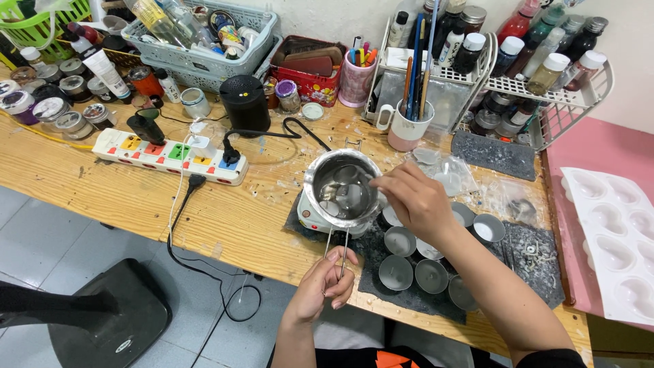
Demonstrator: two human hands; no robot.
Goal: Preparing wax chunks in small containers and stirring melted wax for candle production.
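Note:
A small steel pot point(340, 187) sits on a little white hot plate point(310, 217) near the wooden table's front edge. Clear liquid with pale lumps lies inside it. My left hand point(325, 283) grips the pot's thin wire handle point(336, 247) below the rim. My right hand point(414, 200) is over the pot's right rim, pinching a thin stirring tool whose tip dips into the liquid. Several small round metal cups point(398, 240) stand on a dark mat point(381, 286) just right of the pot, under my right forearm.
A white power strip point(170, 155) with coloured switches lies left of the pot, its black cable hanging off the table edge. A mug of brushes point(409, 126), racks of bottles point(545, 65), baskets and jars line the back. A white mould tray point(616, 238) lies on pink at the right.

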